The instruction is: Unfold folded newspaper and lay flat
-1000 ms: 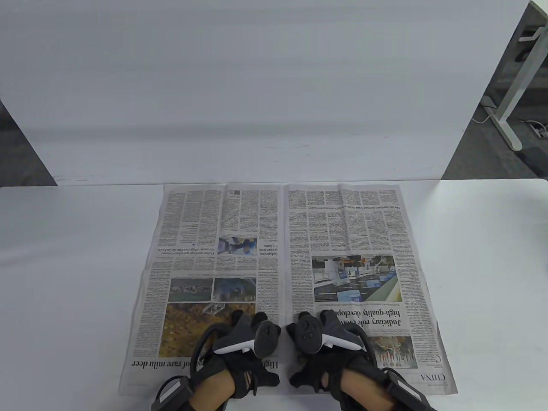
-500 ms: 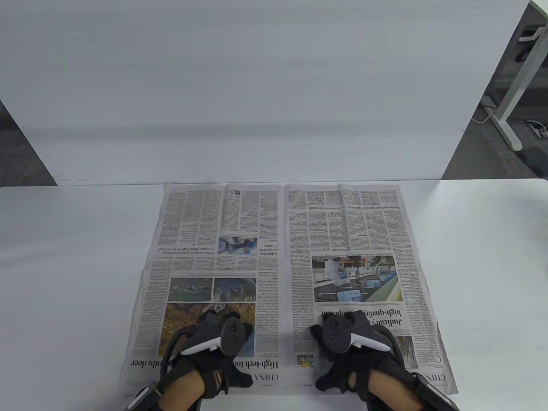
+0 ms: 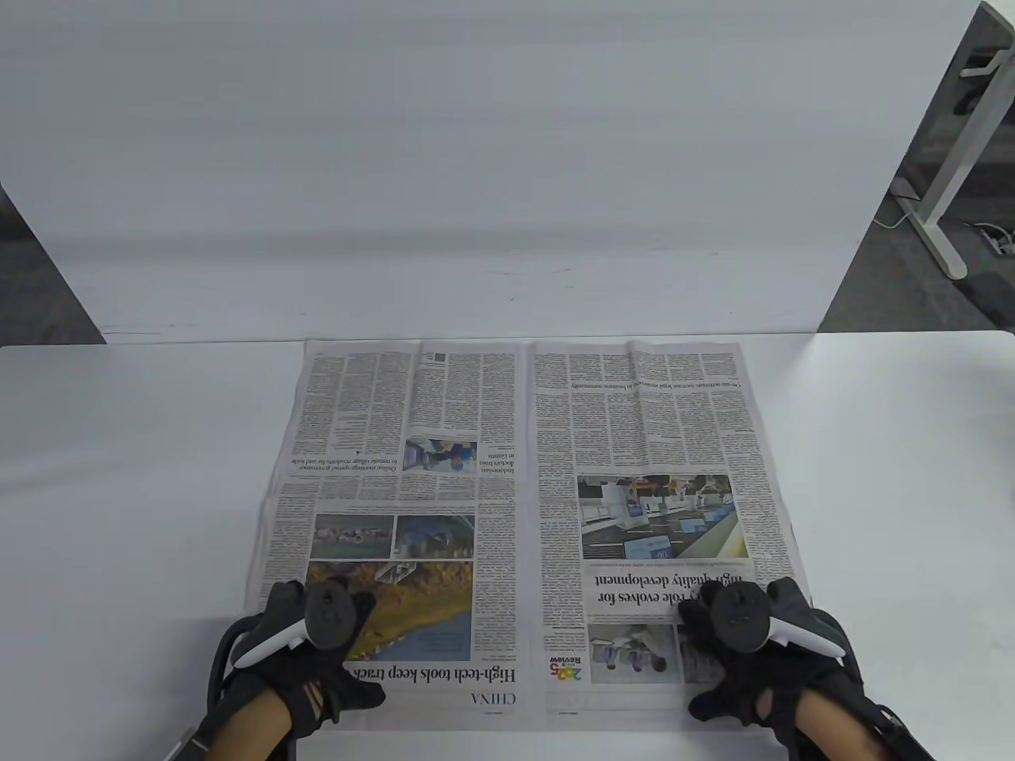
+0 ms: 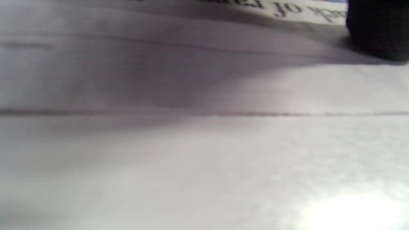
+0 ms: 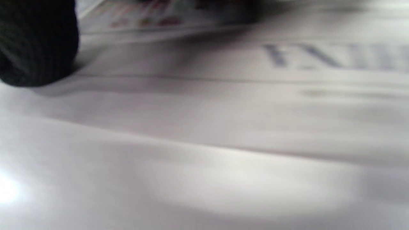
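We see the newspaper (image 3: 523, 523) spread open on the white table (image 3: 896, 491), our left hand (image 3: 305, 658) pressing its seven o'clock corner, our right hand (image 3: 753, 654) its five o'clock corner.

White table (image 3: 896, 476); white backdrop panel (image 3: 476, 158) behind; desk leg (image 3: 947, 174) and cable (image 3: 991, 231) far right.

White backboard (image 3: 476, 158) walls off the table (image 3: 119, 476) behind the newspaper (image 3: 523, 476)
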